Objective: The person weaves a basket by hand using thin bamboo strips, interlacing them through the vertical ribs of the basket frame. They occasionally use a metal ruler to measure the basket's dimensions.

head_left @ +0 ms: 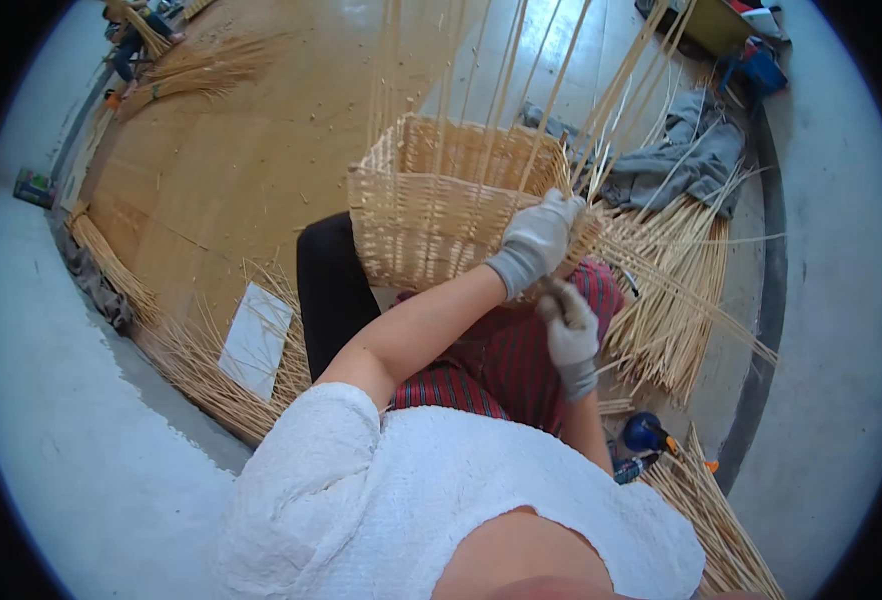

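A half-woven wicker basket [431, 225] rests tilted on my lap, its long upright stakes rising past the far edge. My left hand [541, 235], in a pale grey-white work glove, closes over the basket's near right corner, where several strands come together. Just below it and to the right, my right hand [571, 335], also gloved, is curled in front of the striped cloth [506, 370] on my lap. Its fingers are bent inward, and what they hold is too small or hidden to make out. Loose weaving strands [701, 300] stick out rightward from that corner.
A large bundle of cane strips [676, 340] lies to the right, beside a grey cloth [696, 150]. More strips [111, 265] and a white board [257, 340] lie left. Near my right elbow is a blue-and-black tool [646, 432]. Another person [131, 45] sits far left.
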`<state>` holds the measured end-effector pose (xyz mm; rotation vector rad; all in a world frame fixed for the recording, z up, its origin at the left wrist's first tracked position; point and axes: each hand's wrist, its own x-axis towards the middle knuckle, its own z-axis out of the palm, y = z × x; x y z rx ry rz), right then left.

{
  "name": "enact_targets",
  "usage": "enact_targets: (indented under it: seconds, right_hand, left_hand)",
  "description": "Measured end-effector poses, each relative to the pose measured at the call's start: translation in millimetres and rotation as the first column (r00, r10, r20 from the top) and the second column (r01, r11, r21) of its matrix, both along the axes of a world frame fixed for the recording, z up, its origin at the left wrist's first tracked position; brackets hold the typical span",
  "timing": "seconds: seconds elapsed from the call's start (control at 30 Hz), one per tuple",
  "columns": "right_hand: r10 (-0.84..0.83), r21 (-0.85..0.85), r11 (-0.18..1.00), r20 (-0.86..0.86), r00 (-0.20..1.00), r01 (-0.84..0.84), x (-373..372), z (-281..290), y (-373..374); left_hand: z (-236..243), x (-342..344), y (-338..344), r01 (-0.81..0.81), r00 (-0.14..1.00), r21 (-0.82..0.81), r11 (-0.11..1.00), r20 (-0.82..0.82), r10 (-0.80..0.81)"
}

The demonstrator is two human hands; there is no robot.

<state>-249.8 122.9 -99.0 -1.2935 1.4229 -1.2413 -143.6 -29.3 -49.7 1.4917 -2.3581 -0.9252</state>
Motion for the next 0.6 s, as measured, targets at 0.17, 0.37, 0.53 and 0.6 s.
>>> enact_targets:
  seconds: [0.17,0.37,0.53,0.6]
  right_hand:
    - [0.016,-0.082,0.996,-0.188,0.982,-0.032,17.1,-4.1,-6.2]
    - [0.431,0.273,0.901,-0.659,0.616,-0.338,5.9,-13.6,-27.9]
    - [0.793,0.651,0.576,-0.590,0.148,-0.494,106.4,-62.1,-31.6]
    - [0.800,0.596,0.551,-0.576,0.166,-0.584,138.9,-122.2,-26.7]
  left_hand:
    - [-7.1,46.7,22.4,-0.102,0.873,-0.303,0.947,-0.483,-0.060]
    - [-29.6,174.3,45.2,-0.627,0.767,-0.611,0.484,-0.378,0.518]
    - [-47.2,210.3,25.5,-0.785,0.580,-0.166,0.597,-0.538,0.612]
    - [-40.7,205.0,7.7,-0.709,0.641,-0.183,0.680,-0.570,0.515]
